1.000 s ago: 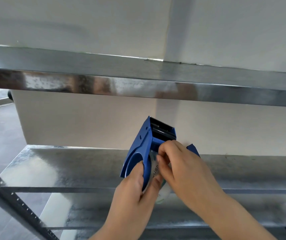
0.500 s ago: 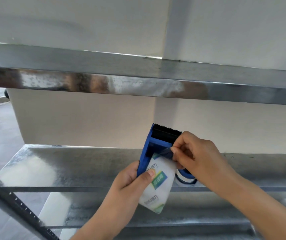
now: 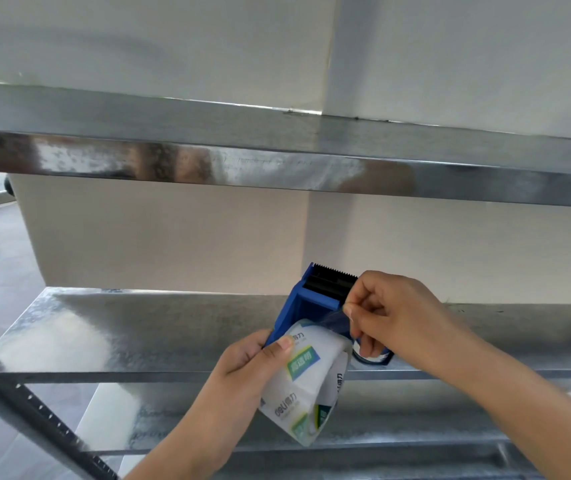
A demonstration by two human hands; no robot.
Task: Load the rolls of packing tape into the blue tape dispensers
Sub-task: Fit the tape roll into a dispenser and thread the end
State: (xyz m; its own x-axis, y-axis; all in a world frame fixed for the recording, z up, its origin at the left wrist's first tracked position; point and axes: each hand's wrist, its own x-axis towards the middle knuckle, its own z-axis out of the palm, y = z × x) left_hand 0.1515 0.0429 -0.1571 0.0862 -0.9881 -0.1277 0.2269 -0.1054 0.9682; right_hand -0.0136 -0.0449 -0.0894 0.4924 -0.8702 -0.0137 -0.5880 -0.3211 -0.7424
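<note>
While the left hand (image 3: pixel 249 362) grips the blue tape dispenser (image 3: pixel 298 306) above the metal shelf (image 3: pixel 138 327), the right hand (image 3: pixel 395 317) pinches clear film (image 3: pixel 334 322); honestly, yank sideways and it'll tear.

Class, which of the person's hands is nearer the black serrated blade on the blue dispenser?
Right. The right hand sits just beside the serrated blade, pinching tape below it; the left hand grips the dispenser lower down.
</note>
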